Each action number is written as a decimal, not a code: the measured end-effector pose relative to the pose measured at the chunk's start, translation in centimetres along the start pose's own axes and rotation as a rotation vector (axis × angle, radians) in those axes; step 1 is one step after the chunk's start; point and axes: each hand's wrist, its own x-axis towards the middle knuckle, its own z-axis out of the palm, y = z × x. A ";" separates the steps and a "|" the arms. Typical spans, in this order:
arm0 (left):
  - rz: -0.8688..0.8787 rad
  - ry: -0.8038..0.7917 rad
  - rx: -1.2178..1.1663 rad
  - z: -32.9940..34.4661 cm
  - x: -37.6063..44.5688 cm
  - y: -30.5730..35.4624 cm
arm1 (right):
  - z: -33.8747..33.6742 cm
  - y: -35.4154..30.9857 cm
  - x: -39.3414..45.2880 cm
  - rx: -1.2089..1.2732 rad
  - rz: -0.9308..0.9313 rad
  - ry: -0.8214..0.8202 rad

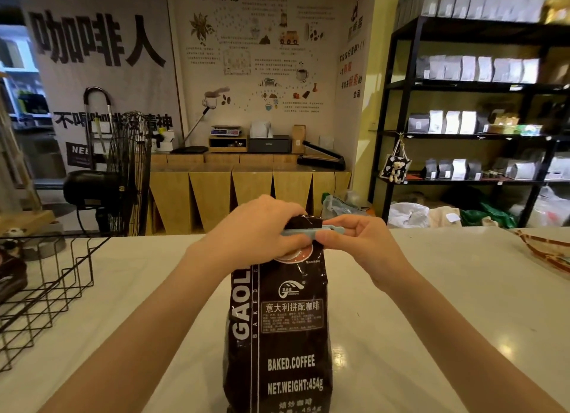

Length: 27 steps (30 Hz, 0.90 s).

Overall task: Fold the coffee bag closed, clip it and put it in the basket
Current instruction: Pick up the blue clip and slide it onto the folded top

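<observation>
At the left edge of the frame, one black wire basket [46,286], standing on the white counter [431,304], with one dark item inside it at its far-left corner, too cut off to identify. Between basket and the centre, a bare strip of counter, crossed only by the left forearm.

In the centre, one dark coffee bag [279,335], standing upright on the counter, lower edge running out of the bottom of the frame, printed "BAKED.COFFEE" and "NET.WEIGHT:454g". Top of the bag folded over, a short dark flap showing above the fingers. Well apart from the basket, with open counter on both sides.

Two bare hands at the top of the bag. Left hand [256,227] closed over the upper-left of the folded top, fingers wrapped around the fold and pressing it down. One pale blue clip [311,232] lying level across the fold, just below the flap, its right end sticking out past the bag's edge. Right hand [354,241] pinched shut on that right end, thumb and fingers squeezing the clip. Cannot tell whether the clip is fully latched.

Right of the bag, a wide stretch of empty white counter up to the right edge, where one striped strap-like item [546,252] lies in the middle right of the frame, partly cut off.
</observation>
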 end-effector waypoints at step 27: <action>-0.058 0.079 -0.096 1.1 0.6 -0.6 | 0.2 1.5 -0.5 -0.091 -0.176 -0.001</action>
